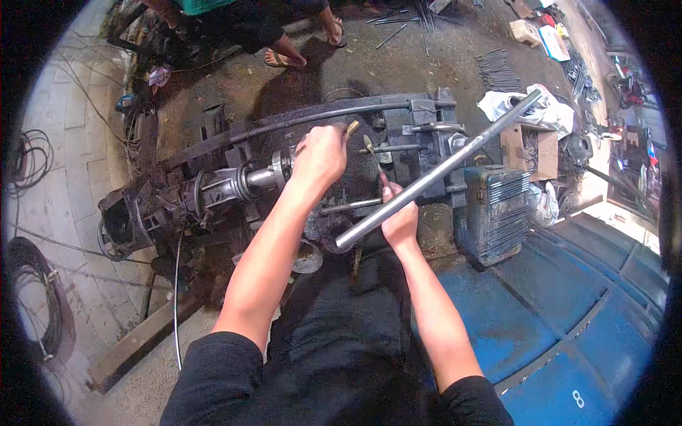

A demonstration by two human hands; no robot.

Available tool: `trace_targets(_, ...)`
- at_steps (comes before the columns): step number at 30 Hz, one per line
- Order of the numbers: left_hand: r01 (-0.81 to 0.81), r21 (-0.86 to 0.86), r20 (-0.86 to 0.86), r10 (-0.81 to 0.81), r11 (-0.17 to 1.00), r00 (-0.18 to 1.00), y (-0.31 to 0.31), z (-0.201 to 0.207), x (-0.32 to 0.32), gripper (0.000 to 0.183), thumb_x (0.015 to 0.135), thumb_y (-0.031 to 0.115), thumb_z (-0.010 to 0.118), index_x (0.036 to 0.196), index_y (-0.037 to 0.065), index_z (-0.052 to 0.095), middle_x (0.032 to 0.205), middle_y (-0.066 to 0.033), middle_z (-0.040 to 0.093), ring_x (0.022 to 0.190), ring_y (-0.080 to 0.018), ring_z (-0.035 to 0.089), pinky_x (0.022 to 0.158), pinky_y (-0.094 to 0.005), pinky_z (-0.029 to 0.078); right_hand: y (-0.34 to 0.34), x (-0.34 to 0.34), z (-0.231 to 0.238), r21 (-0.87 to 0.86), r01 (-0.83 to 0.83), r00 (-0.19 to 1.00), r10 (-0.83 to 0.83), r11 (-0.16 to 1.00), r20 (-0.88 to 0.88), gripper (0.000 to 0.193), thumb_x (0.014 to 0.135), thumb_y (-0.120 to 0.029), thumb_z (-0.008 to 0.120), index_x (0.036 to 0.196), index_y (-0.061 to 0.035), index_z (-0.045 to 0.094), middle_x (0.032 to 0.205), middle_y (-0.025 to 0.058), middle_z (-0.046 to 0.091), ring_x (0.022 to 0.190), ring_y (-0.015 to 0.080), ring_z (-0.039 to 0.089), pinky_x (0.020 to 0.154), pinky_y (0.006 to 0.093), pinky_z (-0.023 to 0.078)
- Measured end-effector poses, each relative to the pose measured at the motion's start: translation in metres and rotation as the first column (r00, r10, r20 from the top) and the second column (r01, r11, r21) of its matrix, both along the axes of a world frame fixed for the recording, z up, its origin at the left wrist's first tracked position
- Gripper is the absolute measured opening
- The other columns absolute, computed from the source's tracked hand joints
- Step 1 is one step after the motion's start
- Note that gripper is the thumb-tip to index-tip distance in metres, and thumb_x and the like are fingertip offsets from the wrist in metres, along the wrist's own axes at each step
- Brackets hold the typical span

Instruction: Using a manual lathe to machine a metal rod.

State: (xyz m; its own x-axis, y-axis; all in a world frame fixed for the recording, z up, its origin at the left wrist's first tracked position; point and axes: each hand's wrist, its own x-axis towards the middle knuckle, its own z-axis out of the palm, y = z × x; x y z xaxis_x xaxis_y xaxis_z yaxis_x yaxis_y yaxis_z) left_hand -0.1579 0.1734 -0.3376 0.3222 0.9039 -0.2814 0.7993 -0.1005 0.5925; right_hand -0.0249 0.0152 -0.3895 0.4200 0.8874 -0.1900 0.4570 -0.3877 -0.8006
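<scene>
My left hand (323, 154) is closed over the machine, and a short brass-coloured end (353, 127) shows past its fingers. What the rest of that piece is, I cannot make out. In my right hand (401, 219) is a slim tool (383, 177) with a reddish shaft and a pale, leaf-shaped tip, pointing up and away from me. A long grey steel bar (440, 172) slants across, above my right hand and hiding part of it. Under both hands lies a dark, greasy machine (213, 190) with a bright shaft, collars and a long curved-looking rail (320, 111).
A finned dark metal box (494, 213) stands right of the machine, by blue metal panels (504, 305). Beyond are an open carton (531, 150), white plastic bags (558, 113) and loose rods (497, 69). Another person's sandalled foot (285, 60) is across the machine. Coiled cable (32, 298) lies left.
</scene>
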Motion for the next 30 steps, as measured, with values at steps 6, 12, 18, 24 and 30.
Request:
trace_targets(6,-0.063,0.046,0.127,0.057,0.997,0.990,-0.015,0.030,-0.010,0.024,0.091,0.017,0.057,0.108,0.003,0.066,0.092,-0.0272,0.064,0.092,-0.0448,0.061,0.081,-0.0491,0.049,-0.006,0.002,0.005,-0.096,-0.049,0.999,0.047,0.994,-0.025,0.024,0.093,-0.012,0.055,0.113,-0.0028,0.064,0.085,0.0228,0.067,0.086,0.0329,0.069,0.071,0.0364,0.051)
trace_targets(12,-0.133,0.007,0.257,0.127,0.991,0.958,-0.069,0.031,-0.016,0.026,0.091,0.015,0.058,0.110,-0.001,0.064,0.090,-0.0268,0.065,0.085,-0.0416,0.065,0.074,-0.0443,0.050,-0.007,0.005,0.002,-0.164,-0.072,0.989,0.049,0.984,-0.138,0.029,0.094,-0.014,0.055,0.120,-0.0055,0.064,0.089,0.0169,0.068,0.081,0.0173,0.065,0.074,0.0288,0.050)
trace_targets(18,-0.112,-0.265,0.252,0.181,0.958,0.951,-0.113,0.007,-0.028,0.026,0.092,0.015,0.053,0.112,0.003,0.064,0.094,-0.0267,0.065,0.090,-0.0420,0.064,0.078,-0.0484,0.050,-0.013,0.000,0.002,-0.001,-0.183,0.982,0.183,0.983,-0.054,0.025,0.094,-0.013,0.055,0.114,-0.0023,0.065,0.094,0.0197,0.067,0.086,0.0333,0.065,0.078,0.0380,0.050)
trace_targets(24,0.044,-0.335,0.251,0.045,0.941,0.967,-0.127,-0.015,-0.030,0.029,0.092,0.018,0.052,0.113,0.001,0.062,0.093,-0.0265,0.064,0.090,-0.0418,0.064,0.076,-0.0447,0.050,-0.006,-0.002,0.013,-0.102,-0.059,0.998,0.056,0.993,-0.031,0.026,0.096,-0.016,0.053,0.113,-0.0017,0.065,0.095,0.0200,0.068,0.090,0.0309,0.066,0.079,0.0353,0.050)
trace_targets(30,0.077,-0.275,0.360,0.029,0.958,0.932,-0.140,-0.029,-0.025,0.026,0.093,0.021,0.050,0.105,0.001,0.062,0.095,-0.0282,0.063,0.092,-0.0468,0.060,0.076,-0.0531,0.048,-0.017,0.003,0.005,-0.025,-0.003,0.998,0.001,1.000,-0.066,0.026,0.097,-0.017,0.054,0.113,-0.0003,0.065,0.088,0.0154,0.067,0.084,0.0208,0.063,0.075,0.0311,0.048)
